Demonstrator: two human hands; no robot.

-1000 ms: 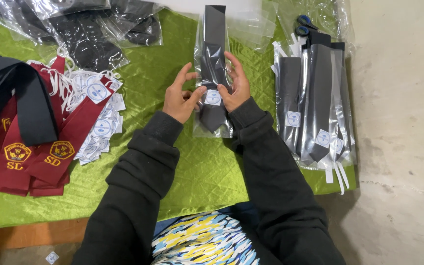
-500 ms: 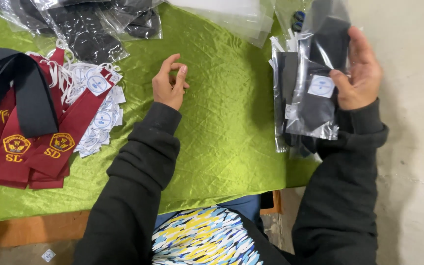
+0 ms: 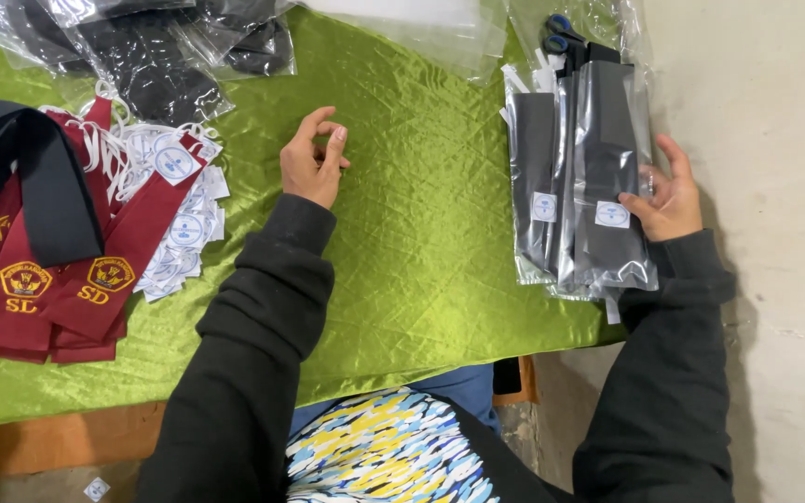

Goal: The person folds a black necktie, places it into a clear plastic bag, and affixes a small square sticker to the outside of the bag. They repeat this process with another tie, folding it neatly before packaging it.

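My right hand holds a dark tie sealed in a clear plastic bag, with a small white label, and rests it on top of a stack of similar bagged dark ties at the right edge of the table. My left hand hovers over the green satin cloth near the middle, fingers loosely curled and holding nothing. To its left lie maroon ties with gold crests and a heap of white round tags on strings.
A dark navy cloth drapes over the maroon ties at far left. More bagged dark items lie along the back edge, with empty clear bags beside them. Blue-handled scissors lie behind the stack. Bare concrete floor lies to the right.
The bagged tie went from both hands at the table's middle to the right, and now lies on the stack under my right hand. My left hand let go and stayed near the middle.
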